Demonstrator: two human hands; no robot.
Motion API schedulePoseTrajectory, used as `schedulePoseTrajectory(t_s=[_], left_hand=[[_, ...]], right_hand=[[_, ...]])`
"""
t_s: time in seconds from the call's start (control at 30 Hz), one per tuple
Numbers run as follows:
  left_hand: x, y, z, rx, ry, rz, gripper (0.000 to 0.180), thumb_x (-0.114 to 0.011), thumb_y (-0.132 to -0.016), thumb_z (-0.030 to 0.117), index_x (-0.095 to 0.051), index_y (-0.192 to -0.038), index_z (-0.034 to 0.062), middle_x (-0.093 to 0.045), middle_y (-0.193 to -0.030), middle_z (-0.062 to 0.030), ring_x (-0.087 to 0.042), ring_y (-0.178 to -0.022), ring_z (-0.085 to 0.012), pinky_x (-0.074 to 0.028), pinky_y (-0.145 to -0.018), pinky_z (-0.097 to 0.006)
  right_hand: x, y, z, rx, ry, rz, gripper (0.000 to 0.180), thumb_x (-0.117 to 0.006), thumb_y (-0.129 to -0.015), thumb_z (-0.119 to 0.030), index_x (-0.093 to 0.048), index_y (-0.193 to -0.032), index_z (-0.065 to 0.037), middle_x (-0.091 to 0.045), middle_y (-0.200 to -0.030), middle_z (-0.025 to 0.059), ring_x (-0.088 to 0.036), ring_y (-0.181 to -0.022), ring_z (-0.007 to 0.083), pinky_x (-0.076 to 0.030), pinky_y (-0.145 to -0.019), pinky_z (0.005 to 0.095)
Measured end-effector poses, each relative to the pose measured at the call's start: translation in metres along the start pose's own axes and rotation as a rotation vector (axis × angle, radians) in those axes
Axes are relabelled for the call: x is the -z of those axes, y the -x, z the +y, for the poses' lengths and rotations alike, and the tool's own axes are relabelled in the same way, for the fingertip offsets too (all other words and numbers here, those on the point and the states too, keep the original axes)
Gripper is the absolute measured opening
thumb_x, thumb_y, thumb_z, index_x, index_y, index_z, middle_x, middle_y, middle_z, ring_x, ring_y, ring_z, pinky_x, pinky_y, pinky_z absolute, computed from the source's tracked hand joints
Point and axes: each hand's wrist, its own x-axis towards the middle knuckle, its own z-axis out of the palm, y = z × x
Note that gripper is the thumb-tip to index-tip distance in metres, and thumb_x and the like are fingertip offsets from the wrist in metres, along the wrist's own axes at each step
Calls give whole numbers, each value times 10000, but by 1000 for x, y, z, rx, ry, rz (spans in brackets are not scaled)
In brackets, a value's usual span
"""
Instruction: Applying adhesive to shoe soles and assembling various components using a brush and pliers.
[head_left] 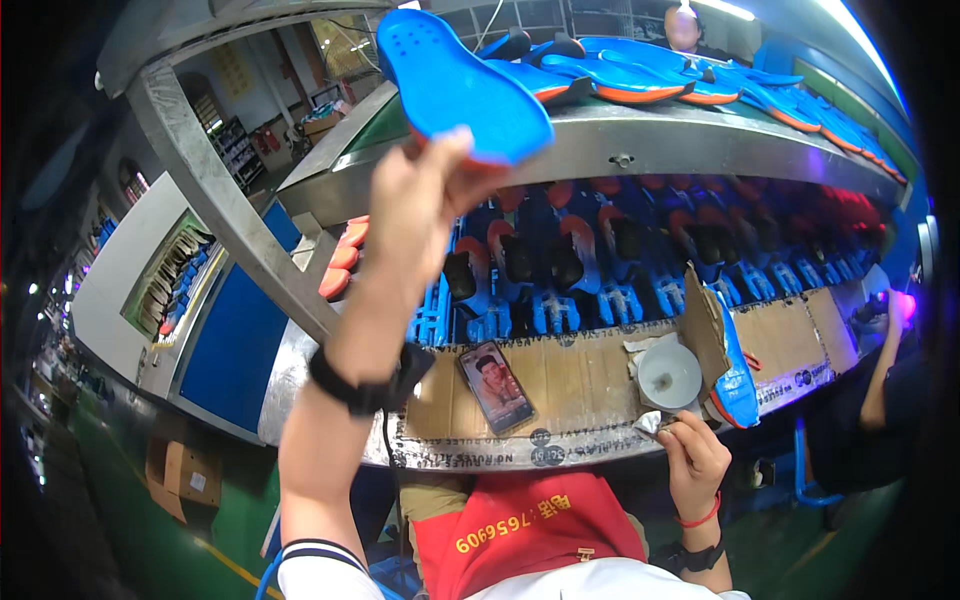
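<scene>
left hand (pixel 415 205) pinches blue insole (pixel 460 85) by its wide end, thumb on top face, raised well above the bench (pixel 590 385), near the metal ledge (pixel 700 150). probably light, springy foam, bends easily, not fragile; edge grip looks best, keeps top face free. right hand (pixel 697 455) has white wad (pixel 649 422) between fingertips, just beside white bowl (pixel 684 362).

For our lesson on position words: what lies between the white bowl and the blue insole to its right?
The head view shows a piece of brown cardboard standing between the white bowl and the blue insole.
</scene>
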Motion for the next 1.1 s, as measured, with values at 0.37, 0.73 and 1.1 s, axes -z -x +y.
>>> schedulePoseTrajectory(t_s=[0.37, 0.73, 1.1], left_hand=[[15, 48, -36, 435, -180, -385, 473, -559, -985, 243, -481, -1324, -77, -643, -1209, -192, -694, -963, -270, -569, -826, -304], [48, 274, -138, 860, 1, -165, 438, -601, -951, 106, -448, -1341, -25, -587, -1275, -235, -666, -1026, -284, -542, -871, -347], [52, 320, -142, 870, -73, -41, 450, -597, -928, 23, -445, -1350, -18, -584, -1285, -213, -635, -1086, -262, -517, -938, -352]], right_hand=[[15, -4, 12, -72, 85, 63, 98, -712, -784, 59, -648, -848, 21, -684, -945, 134, -501, -542, 119, -385, -490, 229], [81, -36, 88, -258, 193, 411, 105, -682, -896, -64, -693, -968, 11, -587, -701, -51, -377, -567, 3, -253, -488, 210], [79, -39, 175, -542, 418, 47, 218, -758, -804, -216, -737, -903, -23, -640, -1001, 165, -619, -925, 279, -463, -810, 339]])
